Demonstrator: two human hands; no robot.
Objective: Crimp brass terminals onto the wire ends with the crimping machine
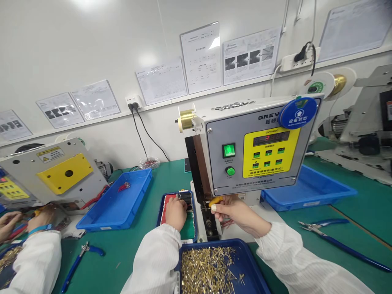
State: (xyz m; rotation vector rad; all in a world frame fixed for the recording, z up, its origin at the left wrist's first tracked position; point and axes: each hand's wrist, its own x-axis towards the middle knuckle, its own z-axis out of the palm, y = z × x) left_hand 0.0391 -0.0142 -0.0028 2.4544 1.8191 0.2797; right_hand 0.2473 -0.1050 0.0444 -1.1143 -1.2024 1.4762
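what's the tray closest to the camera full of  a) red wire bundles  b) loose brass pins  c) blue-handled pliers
b, the dark blue tray at the bottom of the view holds a heap of loose brass pins.

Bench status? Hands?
Right hand pinching small yellow piece at GREV machine. Left hand in dark tray, at black pieces. Brass pin tray just nearer the person.
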